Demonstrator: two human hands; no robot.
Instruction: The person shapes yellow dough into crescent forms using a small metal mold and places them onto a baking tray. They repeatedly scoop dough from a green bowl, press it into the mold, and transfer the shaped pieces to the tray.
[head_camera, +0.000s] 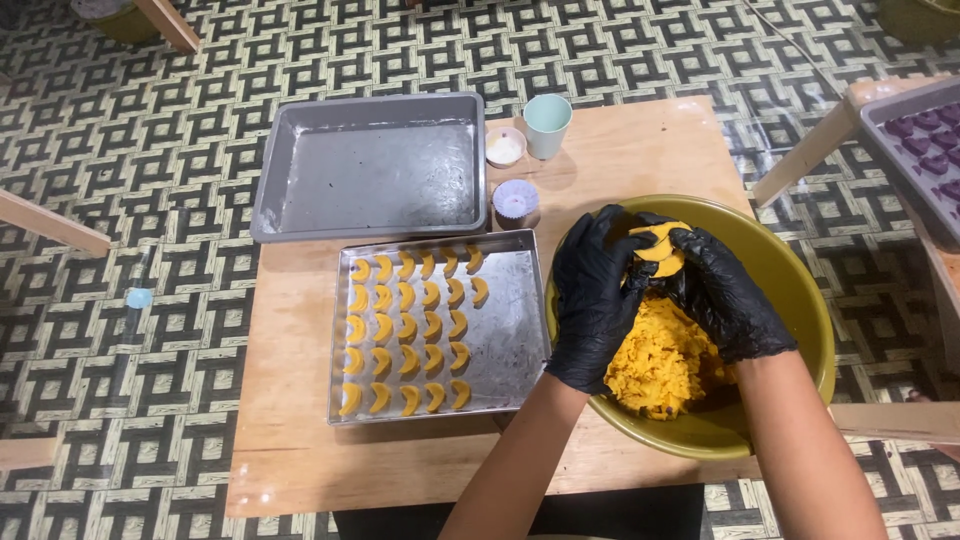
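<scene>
Both hands, left hand (592, 290) and right hand (722, 292), cupped a lump of dough (660, 247) over the bowl (800, 300); it looked soft, light and crumbly, best held gently from beneath.

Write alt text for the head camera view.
Two black-gloved hands, left hand and right hand, press a piece of orange dough over a green bowl of dough. Beside it, a metal tray holds rows of crescent pieces.
</scene>
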